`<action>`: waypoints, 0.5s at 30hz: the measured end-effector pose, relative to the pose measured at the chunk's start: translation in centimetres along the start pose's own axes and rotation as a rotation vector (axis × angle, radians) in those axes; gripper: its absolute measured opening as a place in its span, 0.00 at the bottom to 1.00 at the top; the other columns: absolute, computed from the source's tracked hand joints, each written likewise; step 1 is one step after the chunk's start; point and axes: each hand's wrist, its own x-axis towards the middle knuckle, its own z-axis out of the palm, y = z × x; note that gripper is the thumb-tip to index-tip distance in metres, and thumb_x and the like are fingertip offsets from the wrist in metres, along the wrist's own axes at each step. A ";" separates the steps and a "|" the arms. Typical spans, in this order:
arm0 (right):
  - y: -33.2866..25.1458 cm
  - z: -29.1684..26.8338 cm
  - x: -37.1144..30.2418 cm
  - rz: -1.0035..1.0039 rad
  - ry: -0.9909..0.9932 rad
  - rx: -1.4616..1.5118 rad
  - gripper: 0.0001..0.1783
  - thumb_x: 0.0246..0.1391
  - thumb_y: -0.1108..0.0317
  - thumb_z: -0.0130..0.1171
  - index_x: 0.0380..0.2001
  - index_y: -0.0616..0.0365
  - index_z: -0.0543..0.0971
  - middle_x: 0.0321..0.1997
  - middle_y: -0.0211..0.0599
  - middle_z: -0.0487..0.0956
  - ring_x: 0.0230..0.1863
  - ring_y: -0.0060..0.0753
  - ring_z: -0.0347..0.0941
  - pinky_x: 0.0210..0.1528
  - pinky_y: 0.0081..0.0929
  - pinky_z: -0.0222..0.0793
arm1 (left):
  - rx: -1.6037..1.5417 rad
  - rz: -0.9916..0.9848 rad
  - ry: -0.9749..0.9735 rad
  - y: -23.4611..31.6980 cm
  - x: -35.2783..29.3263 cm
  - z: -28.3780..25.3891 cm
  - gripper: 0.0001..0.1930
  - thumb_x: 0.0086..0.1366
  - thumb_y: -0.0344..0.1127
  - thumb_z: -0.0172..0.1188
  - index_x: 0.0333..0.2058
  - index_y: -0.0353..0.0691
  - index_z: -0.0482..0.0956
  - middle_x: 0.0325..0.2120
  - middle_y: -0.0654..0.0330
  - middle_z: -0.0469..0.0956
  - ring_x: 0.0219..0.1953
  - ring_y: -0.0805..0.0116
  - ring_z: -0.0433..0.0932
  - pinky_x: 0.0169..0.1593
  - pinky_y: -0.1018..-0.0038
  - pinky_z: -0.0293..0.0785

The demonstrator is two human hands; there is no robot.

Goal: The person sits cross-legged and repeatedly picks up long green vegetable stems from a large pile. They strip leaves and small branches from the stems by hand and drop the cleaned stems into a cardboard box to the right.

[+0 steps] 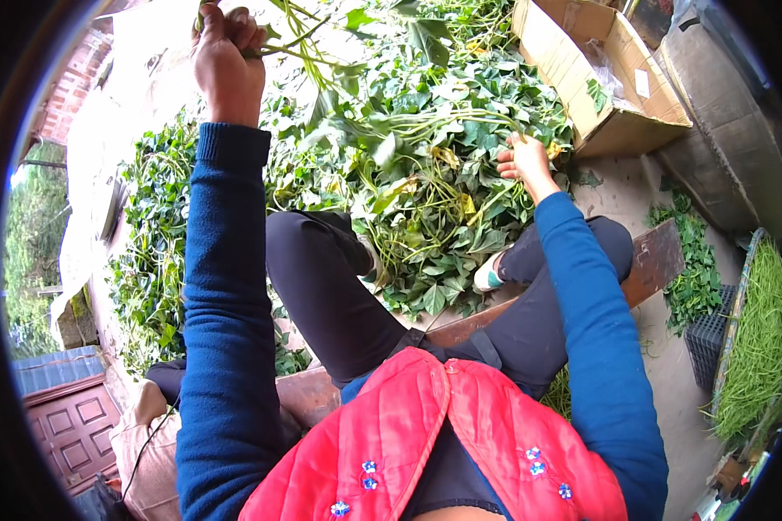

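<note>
My left hand (228, 65) is raised at the upper left, its fingers closed round leafy green vine stems (300, 48) that trail to the right. My right hand (527, 161) is over the right side of a large heap of leafy vines (434, 226). Its thumb and forefinger pinch the end of a bunch of long pale-green stems (443, 117), whose leaves hang off toward the middle. Some of the heap's leaves are yellowed.
I sit on a low wooden bench (656, 260), knees apart. An open cardboard box (613, 113) stands at the far right. A tray of thin green stems (760, 347) and a dark plastic crate (705, 339) lie to the right. Another person's leg (165, 378) shows at left.
</note>
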 end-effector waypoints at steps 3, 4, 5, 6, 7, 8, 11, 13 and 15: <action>5.9 -3.4 3.5 0.309 0.149 0.128 0.28 0.61 0.51 0.37 0.45 0.71 0.61 0.25 0.50 0.75 0.18 0.40 0.74 0.14 0.30 0.70 | -0.116 0.099 -0.035 -0.1 2.4 -1.9 0.15 0.69 0.42 0.38 0.42 0.39 0.69 0.16 0.67 0.55 0.18 0.76 0.51 0.24 0.77 0.50; 6.6 -2.0 3.4 0.380 0.134 0.173 0.23 0.60 0.56 0.37 0.42 0.71 0.61 0.25 0.55 0.74 0.18 0.43 0.74 0.13 0.31 0.69 | -0.127 0.129 -0.065 2.2 3.3 -3.1 0.15 0.69 0.42 0.38 0.41 0.39 0.69 0.15 0.67 0.54 0.17 0.76 0.51 0.23 0.77 0.49; 7.6 -2.4 3.6 0.425 0.168 0.252 0.19 0.58 0.60 0.36 0.40 0.70 0.61 0.25 0.56 0.74 0.18 0.43 0.73 0.13 0.30 0.69 | -0.065 0.168 -0.013 3.4 3.7 -3.2 0.15 0.69 0.43 0.38 0.38 0.40 0.69 0.15 0.67 0.53 0.17 0.76 0.50 0.23 0.77 0.49; 8.1 -3.0 3.6 0.467 0.203 0.332 0.16 0.56 0.64 0.36 0.38 0.70 0.61 0.24 0.57 0.73 0.17 0.44 0.73 0.12 0.30 0.69 | -0.110 0.188 -0.045 4.4 4.3 -3.6 0.12 0.68 0.41 0.39 0.37 0.39 0.68 0.14 0.67 0.52 0.17 0.76 0.50 0.23 0.77 0.49; 8.8 -3.7 3.3 0.474 0.258 0.413 0.14 0.53 0.68 0.34 0.35 0.69 0.61 0.23 0.56 0.72 0.17 0.44 0.72 0.13 0.30 0.70 | -0.025 0.239 -0.046 5.4 5.0 -3.8 0.13 0.69 0.42 0.39 0.38 0.40 0.69 0.14 0.67 0.53 0.16 0.76 0.50 0.22 0.77 0.49; 9.6 -5.0 3.5 0.431 0.378 0.504 0.11 0.51 0.70 0.32 0.32 0.69 0.60 0.23 0.55 0.72 0.17 0.45 0.72 0.14 0.31 0.72 | 0.044 0.289 -0.044 5.9 5.5 -3.8 0.14 0.69 0.44 0.39 0.39 0.41 0.69 0.13 0.67 0.54 0.16 0.76 0.51 0.21 0.77 0.49; 10.5 -6.2 4.0 0.347 0.569 0.784 0.09 0.50 0.72 0.32 0.29 0.68 0.60 0.23 0.53 0.72 0.20 0.46 0.73 0.21 0.37 0.77 | -0.281 0.222 -0.116 7.5 7.0 -4.0 0.12 0.62 0.35 0.46 0.20 0.41 0.70 0.14 0.64 0.59 0.16 0.73 0.54 0.23 0.76 0.53; 9.6 -6.2 4.5 0.262 0.515 0.861 0.11 0.57 0.68 0.40 0.30 0.67 0.65 0.25 0.49 0.74 0.22 0.44 0.74 0.27 0.38 0.78 | 0.087 0.296 -0.107 5.1 5.6 -2.7 0.10 0.61 0.33 0.45 0.22 0.41 0.70 0.18 0.63 0.65 0.20 0.73 0.60 0.27 0.77 0.59; 6.2 -4.1 3.5 0.204 0.318 0.920 0.11 0.57 0.66 0.47 0.29 0.64 0.69 0.26 0.44 0.74 0.19 0.31 0.70 0.21 0.25 0.71 | 0.484 0.355 -0.071 0.0 1.9 -2.1 0.08 0.60 0.31 0.45 0.24 0.40 0.70 0.22 0.63 0.71 0.23 0.73 0.66 0.31 0.79 0.64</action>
